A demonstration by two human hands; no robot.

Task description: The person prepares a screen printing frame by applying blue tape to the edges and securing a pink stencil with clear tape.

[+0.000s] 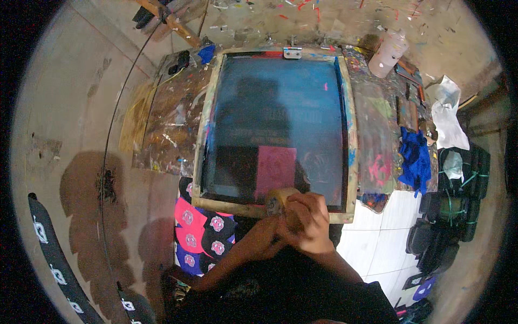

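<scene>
A tape roll is gripped by the right hand at the frame's near edge; how the adjacent left hand's fingers are set cannot be told.

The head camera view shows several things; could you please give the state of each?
Yellowish round tape roll, held
Bare right hand, fingers curled
Bare left hand, partly hidden, grip unclear
Rectangular wooden-framed blue mesh screen, lying roughly flat
Bright blue cloth, crumpled
Long white sheet, creased
Black stacked bundles, tied
</scene>
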